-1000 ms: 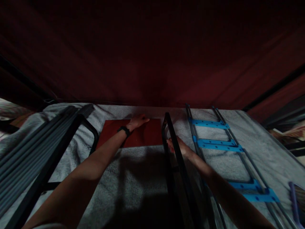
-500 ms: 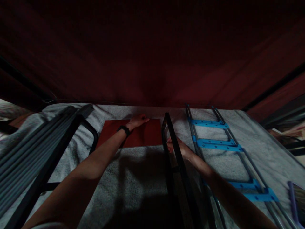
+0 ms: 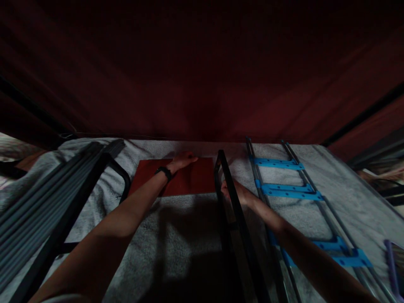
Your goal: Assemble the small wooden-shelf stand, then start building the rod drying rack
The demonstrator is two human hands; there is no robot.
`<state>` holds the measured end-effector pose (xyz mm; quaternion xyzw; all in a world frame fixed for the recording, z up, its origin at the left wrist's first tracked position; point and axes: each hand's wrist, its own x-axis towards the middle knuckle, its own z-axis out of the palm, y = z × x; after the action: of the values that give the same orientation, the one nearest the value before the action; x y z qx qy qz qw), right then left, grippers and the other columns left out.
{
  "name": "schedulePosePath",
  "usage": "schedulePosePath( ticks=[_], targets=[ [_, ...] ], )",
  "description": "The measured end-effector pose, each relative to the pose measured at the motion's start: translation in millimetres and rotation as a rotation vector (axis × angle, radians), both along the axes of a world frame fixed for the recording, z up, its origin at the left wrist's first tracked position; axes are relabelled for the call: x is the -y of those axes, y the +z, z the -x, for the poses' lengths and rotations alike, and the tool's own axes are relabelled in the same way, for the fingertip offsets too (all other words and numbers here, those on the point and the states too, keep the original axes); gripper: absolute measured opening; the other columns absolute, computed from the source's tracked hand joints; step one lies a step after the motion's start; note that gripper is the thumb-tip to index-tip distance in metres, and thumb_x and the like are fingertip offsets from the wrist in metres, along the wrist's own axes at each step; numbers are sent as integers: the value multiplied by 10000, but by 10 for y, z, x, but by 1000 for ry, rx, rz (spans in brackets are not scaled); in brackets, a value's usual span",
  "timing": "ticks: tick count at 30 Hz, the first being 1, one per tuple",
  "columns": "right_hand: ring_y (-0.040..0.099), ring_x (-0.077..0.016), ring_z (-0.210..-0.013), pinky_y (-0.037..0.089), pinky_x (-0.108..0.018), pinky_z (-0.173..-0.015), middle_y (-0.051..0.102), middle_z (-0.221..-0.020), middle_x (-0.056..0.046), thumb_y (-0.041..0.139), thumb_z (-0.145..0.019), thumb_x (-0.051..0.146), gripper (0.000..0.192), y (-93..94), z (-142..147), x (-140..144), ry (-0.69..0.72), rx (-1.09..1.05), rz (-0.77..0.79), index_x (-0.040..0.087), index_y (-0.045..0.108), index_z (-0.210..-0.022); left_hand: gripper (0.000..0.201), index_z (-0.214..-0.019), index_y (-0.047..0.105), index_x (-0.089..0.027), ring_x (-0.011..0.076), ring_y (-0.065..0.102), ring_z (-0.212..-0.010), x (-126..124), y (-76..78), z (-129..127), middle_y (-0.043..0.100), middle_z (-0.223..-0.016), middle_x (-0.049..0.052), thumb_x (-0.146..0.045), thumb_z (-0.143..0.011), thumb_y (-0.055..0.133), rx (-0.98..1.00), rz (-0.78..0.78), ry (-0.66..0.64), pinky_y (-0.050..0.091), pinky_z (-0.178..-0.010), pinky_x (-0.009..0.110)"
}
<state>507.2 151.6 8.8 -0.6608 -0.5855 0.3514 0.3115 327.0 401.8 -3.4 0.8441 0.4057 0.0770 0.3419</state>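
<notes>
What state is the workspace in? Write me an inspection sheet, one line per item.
Surface: grey, wrinkled cloth, partly in deep shadow.
Work items: red panel between two black frames; grey tubes left, blue-bracketed rails right.
Clutter: purple-edged object lower right, cut off.
Hands: left hand at the panel's far edge; right hand at the right frame's bar, grip partly hidden.
Cables: thin pale strand near the cloth's far left corner; type unclear.
Surroundings: dark red fabric behind; dim light.

The grey blanket (image 3: 176,223) is fuzzy cloth. The blue bars (image 3: 288,193) look like smooth plastic, the black frame (image 3: 239,210) like metal. The red board (image 3: 200,181) looks smooth, though it's dark here.
</notes>
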Motion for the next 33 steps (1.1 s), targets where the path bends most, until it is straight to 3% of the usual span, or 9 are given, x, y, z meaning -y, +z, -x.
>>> schedulePosePath(
  ticks=[6,12,19,27,33],
  targets=[
    [550,-171,-773,445,-292,-733,636,-798,-35,494,-796,134,143,2,-31,-28,41,98,-8,217,600,-745,337,-887,643,-189,234,571,-859,56,54,18,668,-872,67,-505,-821,547,11,5,8,403,-693,308],
    [417,-114,-587,358,-258,-571,490,-609,-3,457,-822,148,203,11,-68,-37,177,98,45,187,478,-624,320,-885,648,-198,217,587,-855,69,101,17,676,-915,63,-497,-834,544,-6,-53,15,405,-684,288],
    [505,-151,-705,419,-280,-628,546,-760,-29,515,-831,201,53,-47,29,40,24,-135,24,198,554,-795,350,-918,649,-193,203,601,-811,51,103,3,685,-934,60,-509,-854,515,-67,-90,22,388,-659,283],
    [499,-131,-590,409,-280,-545,524,-651,-8,501,-895,371,240,-68,63,43,-32,-325,119,201,526,-727,356,-946,650,-192,211,623,-868,131,226,21,700,-988,64,-499,-887,480,-91,-146,7,394,-675,285],
    [530,-123,-596,434,-266,-555,548,-665,6,579,-846,406,225,-29,60,71,3,-328,79,199,528,-778,369,-977,653,-198,227,626,-905,157,275,30,698,-1030,72,-514,-878,492,-99,-155,24,406,-701,293]
  ],
)
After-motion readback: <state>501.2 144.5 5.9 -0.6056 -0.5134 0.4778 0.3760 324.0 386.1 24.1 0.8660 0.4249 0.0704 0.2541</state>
